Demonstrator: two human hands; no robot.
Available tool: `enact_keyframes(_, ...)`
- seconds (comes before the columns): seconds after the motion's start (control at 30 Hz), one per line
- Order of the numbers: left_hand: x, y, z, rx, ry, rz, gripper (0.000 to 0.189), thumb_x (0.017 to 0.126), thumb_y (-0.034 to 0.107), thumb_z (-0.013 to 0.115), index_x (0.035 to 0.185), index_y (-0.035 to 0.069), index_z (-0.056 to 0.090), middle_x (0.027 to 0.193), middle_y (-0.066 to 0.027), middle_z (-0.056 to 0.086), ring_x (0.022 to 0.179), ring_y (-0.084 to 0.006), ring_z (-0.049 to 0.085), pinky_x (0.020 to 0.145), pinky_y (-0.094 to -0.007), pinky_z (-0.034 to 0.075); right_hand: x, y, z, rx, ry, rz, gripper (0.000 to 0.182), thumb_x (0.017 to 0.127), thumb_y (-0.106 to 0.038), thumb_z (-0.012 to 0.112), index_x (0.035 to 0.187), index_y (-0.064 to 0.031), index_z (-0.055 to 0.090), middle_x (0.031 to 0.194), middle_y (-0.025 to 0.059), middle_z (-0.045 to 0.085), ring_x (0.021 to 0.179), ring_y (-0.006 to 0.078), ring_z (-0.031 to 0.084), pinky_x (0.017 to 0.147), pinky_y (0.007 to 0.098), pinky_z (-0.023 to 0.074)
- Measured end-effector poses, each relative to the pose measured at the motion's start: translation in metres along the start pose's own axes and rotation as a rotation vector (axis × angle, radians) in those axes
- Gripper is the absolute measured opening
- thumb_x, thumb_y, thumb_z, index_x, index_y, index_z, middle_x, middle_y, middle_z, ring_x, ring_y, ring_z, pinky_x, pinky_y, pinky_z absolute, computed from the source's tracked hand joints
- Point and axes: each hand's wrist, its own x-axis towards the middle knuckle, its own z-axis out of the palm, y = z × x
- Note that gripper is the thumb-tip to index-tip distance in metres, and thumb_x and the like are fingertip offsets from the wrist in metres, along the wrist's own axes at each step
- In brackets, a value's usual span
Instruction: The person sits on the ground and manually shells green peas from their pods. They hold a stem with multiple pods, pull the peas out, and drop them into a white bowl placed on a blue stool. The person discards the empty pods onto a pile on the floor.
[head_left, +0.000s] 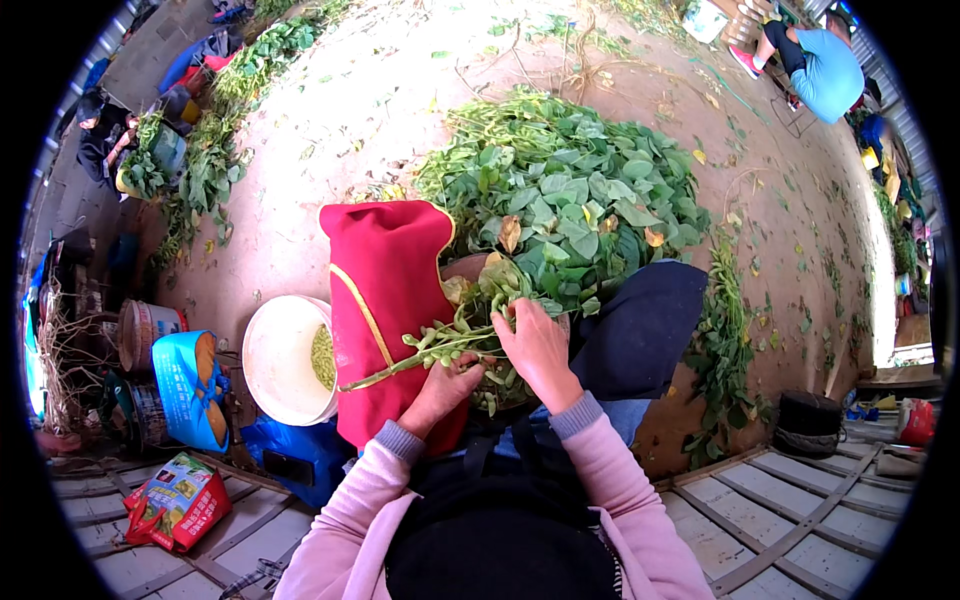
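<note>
A cut soybean stalk (409, 361) with green pods lies slantwise over the red cloth (386, 262) on my left leg. My left hand (444, 390) grips this stalk low down, its fingers curled around the stem and pods. Against the pods and leaves at the stalk's leafy end, my right hand (534, 346) has its thumb and fingers closed. More loose pods (495, 394) lie in a container between my legs, mostly hidden by my hands. Just left of the cloth, a white bucket (281, 360) holds picked green pods (323, 357).
A large heap of leafy bean plants (570, 180) lies ahead, with more stalks (724, 330) at right. Bags, including a blue one (191, 390) and a red one (180, 502), stand left. Other people sit far left (105, 139) and far right (825, 71).
</note>
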Motion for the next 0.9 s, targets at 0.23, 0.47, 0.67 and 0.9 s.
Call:
enact_keyframes(0.23, 0.015, 0.021, -0.017, 0.537, -0.019, 0.490, 0.017, 0.079, 0.004, 0.056, 0.095, 0.003, 0.062, 0.084, -0.0131, 0.061, 0.081, -0.0230, 0.059, 0.072, -0.0324, 0.045, 0.011, 0.020, 0.008, 0.118, -0.191, 0.120, 0.025, 0.079, -0.026, 0.056, 0.082, -0.0014, 0.060, 0.078, 0.0204, 0.061, 0.077, 0.0355, 0.060, 0.066, 0.0437, 0.0476)
enact_keyframes(0.47, 0.024, 0.048, -0.024, -0.008, -0.009, 0.029, 0.028, 0.079, 0.001, 0.042, 0.097, 0.004, 0.063, 0.071, 0.0018, 0.057, 0.051, -0.0032, 0.042, 0.043, -0.0169, 0.030, -0.001, 0.018, -0.009, 0.836, -0.017, 0.258, 0.018, 0.086, -0.020, 0.052, 0.085, -0.0030, 0.058, 0.061, 0.0043, 0.052, 0.053, 0.0105, 0.046, 0.051, 0.0252, 0.0382)
enact_keyframes(0.67, 0.007, 0.033, 0.005, -0.032, -0.471, -0.307, 0.022, 0.088, 0.019, 0.049, 0.100, 0.003, 0.060, 0.071, 0.0025, 0.055, 0.052, -0.0017, 0.042, 0.042, -0.0151, 0.028, -0.017, 0.011, -0.013, 0.758, 0.123, 0.169, 0.013, 0.088, -0.015, 0.051, 0.091, -0.0036, 0.055, 0.064, 0.0025, 0.051, 0.055, 0.0086, 0.047, 0.052, 0.0240, 0.0390)
enact_keyframes(0.9, 0.016, 0.040, 0.041, -0.616, -0.160, -0.105, 0.022, 0.090, 0.024, 0.051, 0.098, 0.005, 0.057, 0.070, 0.0023, 0.051, 0.053, -0.0023, 0.040, 0.040, -0.0152, 0.026, -0.037, 0.005, -0.018, 0.696, 0.162, 0.095, 0.016, 0.082, -0.013, 0.059, 0.092, -0.0017, 0.053, 0.070, 0.0057, 0.057, 0.058, 0.0087, 0.050, 0.053, 0.0241, 0.0412)
